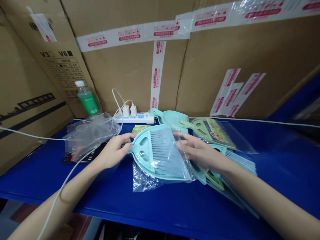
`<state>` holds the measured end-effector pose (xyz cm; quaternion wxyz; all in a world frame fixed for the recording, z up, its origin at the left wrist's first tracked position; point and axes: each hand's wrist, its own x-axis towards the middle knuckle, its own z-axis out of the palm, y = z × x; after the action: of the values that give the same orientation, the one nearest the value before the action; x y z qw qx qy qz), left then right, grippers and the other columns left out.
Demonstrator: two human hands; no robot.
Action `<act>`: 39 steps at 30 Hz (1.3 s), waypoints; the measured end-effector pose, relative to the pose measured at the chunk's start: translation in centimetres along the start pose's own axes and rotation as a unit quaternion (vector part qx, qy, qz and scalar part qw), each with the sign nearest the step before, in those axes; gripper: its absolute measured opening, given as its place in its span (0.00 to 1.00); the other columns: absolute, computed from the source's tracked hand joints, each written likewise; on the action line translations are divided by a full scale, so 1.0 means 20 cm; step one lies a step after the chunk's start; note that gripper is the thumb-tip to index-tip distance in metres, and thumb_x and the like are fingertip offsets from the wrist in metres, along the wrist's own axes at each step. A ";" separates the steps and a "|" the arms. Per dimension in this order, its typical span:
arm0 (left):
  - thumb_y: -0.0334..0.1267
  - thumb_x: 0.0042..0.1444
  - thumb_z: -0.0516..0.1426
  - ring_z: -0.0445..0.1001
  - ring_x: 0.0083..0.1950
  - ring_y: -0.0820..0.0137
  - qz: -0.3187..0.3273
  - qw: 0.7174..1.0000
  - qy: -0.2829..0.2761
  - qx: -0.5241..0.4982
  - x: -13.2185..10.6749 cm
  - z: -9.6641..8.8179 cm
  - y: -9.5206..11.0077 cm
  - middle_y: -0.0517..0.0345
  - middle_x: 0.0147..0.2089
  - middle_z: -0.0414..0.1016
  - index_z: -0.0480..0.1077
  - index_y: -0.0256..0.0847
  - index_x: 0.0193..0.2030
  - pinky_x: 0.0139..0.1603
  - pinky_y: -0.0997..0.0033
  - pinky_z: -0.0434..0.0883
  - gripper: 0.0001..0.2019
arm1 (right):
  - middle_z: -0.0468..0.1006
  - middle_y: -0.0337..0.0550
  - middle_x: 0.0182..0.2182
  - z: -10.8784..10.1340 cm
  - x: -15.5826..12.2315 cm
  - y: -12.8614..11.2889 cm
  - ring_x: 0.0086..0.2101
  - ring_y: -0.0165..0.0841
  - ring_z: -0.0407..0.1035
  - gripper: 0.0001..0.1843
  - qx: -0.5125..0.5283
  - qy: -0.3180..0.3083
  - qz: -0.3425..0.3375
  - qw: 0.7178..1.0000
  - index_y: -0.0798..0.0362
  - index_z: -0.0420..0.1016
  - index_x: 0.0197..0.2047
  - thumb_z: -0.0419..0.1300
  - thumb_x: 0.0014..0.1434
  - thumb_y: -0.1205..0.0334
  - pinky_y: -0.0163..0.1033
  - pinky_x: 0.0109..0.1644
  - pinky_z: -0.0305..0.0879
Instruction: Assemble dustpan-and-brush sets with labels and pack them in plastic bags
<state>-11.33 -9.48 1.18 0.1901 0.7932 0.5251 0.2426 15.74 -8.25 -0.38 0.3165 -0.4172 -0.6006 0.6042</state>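
Observation:
A light-blue dustpan (165,177) with a matching small brush (163,150) nested on it lies in front of me, bristles toward the right. A clear plastic bag (142,181) covers its right part and spreads out below it. My left hand (113,150) is closed around the handle end, thumb and fingers pinching it. On the right, my right hand (200,148) has its fingers bent on the bag's edge beside the bristles. Part of that grip is hidden by crumpled plastic.
Behind lie another blue dustpan (172,116) and a bagged green set (200,130). More brushes (242,160) lie under my right forearm. Left are empty plastic bags (92,130), a phone (87,156), a bottle (88,100) and a power strip (140,118). A white cable crosses my left arm.

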 end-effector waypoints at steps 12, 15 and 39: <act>0.37 0.59 0.45 0.70 0.37 0.68 0.059 0.997 0.044 0.007 -0.01 0.03 -0.02 0.56 0.37 0.71 0.65 0.37 0.52 0.41 0.65 0.68 0.17 | 0.80 0.44 0.40 -0.01 0.03 0.03 0.33 0.31 0.74 0.32 0.114 -0.014 0.034 0.993 0.50 0.59 0.62 0.63 0.55 0.61 0.36 0.35 0.71; 0.40 0.64 0.45 0.68 0.50 0.61 0.152 0.971 0.147 0.108 -0.03 0.05 -0.01 0.46 0.48 0.70 0.65 0.37 0.55 0.51 0.56 0.66 0.17 | 0.80 0.45 0.42 -0.02 0.04 0.03 0.34 0.32 0.75 0.34 0.097 0.023 0.014 0.995 0.50 0.56 0.63 0.63 0.54 0.62 0.37 0.36 0.72; 0.28 0.62 0.48 0.76 0.49 0.65 0.135 0.824 0.429 0.344 -0.16 -0.16 0.01 0.62 0.53 0.76 0.74 0.47 0.46 0.41 0.61 0.74 0.15 | 0.78 0.50 0.50 -0.13 0.04 -0.03 0.47 0.41 0.74 0.32 -0.005 0.092 -0.081 0.992 0.48 0.49 0.67 0.52 0.60 0.61 0.50 0.49 0.72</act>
<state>-14.18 -12.41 3.25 -0.3742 0.6859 0.4909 0.3854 17.63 -6.38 0.21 0.4166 -0.4226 -0.6039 0.5322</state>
